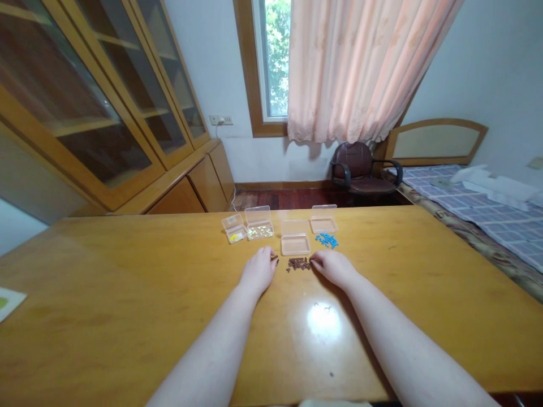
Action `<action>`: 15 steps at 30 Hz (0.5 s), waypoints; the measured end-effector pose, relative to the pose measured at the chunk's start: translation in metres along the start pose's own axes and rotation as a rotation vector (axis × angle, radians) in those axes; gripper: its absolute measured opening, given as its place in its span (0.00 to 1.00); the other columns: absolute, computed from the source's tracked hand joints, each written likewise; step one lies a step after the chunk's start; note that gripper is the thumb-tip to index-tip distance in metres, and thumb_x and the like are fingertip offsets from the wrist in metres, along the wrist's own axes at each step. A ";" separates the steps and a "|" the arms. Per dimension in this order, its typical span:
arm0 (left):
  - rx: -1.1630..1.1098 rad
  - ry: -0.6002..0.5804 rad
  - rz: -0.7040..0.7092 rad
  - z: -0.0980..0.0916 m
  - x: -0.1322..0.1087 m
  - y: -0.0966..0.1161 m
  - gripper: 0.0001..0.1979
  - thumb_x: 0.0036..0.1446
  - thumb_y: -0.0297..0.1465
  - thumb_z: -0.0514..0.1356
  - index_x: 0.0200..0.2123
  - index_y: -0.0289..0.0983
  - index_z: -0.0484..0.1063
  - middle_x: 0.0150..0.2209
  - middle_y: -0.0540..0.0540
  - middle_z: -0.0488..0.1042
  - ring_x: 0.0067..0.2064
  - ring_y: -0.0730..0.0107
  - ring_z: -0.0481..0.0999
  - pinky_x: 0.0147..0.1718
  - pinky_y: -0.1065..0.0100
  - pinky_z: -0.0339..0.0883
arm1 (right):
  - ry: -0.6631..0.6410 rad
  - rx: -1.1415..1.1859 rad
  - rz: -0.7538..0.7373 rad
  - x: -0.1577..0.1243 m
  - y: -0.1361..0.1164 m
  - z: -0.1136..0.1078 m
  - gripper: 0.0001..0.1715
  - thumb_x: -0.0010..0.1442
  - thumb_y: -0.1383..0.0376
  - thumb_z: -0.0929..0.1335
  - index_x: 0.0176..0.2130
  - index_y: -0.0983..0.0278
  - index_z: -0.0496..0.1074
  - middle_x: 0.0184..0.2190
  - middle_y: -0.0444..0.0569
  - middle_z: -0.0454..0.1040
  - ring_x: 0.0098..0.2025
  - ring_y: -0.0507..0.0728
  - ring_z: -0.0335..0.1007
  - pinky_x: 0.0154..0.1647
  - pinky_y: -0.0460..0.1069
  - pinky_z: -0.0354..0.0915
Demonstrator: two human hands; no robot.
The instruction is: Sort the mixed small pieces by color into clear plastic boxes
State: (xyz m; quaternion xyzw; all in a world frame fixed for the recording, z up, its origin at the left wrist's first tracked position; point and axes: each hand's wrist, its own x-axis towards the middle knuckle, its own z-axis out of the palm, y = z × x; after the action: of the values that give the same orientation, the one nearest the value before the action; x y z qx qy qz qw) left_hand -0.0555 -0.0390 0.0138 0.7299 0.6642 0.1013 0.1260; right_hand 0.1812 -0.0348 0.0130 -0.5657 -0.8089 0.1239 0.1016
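On the counter (148, 294), the left hand (258, 268) and the right hand (334, 265) are placed low. Between them, in front of an open clear box (296, 254), the brown pieces (299, 264) are heaped loosely. The left grip seems to be closed on a single brown piece (275, 258); whether anything is pinched by the right grip cannot be told. Such small pieces should be pressed lightly, so that the heap is not scattered.

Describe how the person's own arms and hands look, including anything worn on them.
The left forearm and right forearm are bare, with no sleeve in view. The left hand and right hand are ungloved. No watch, bracelet or marking shows; the fingertips are too small to tell whether the nails are painted.
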 end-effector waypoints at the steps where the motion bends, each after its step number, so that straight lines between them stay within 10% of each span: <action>1: 0.009 0.015 -0.014 -0.001 0.000 -0.001 0.10 0.60 0.33 0.54 0.45 0.38 0.65 0.45 0.42 0.71 0.44 0.62 0.73 0.40 0.65 0.64 | 0.008 -0.013 -0.001 0.000 0.000 0.001 0.14 0.62 0.62 0.62 0.35 0.60 0.76 0.33 0.51 0.78 0.35 0.57 0.72 0.34 0.47 0.60; 15: 0.089 -0.018 -0.057 0.012 0.009 0.002 0.09 0.61 0.33 0.53 0.41 0.37 0.69 0.42 0.41 0.71 0.43 0.62 0.73 0.40 0.65 0.64 | 0.255 0.073 0.047 0.010 -0.006 0.013 0.17 0.63 0.61 0.60 0.41 0.61 0.75 0.38 0.50 0.78 0.40 0.57 0.72 0.40 0.47 0.63</action>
State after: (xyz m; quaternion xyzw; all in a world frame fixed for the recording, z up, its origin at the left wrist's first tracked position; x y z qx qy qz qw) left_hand -0.0492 -0.0303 0.0028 0.7164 0.6874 0.0614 0.1025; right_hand 0.1689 -0.0281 0.0031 -0.5916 -0.7709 0.0823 0.2212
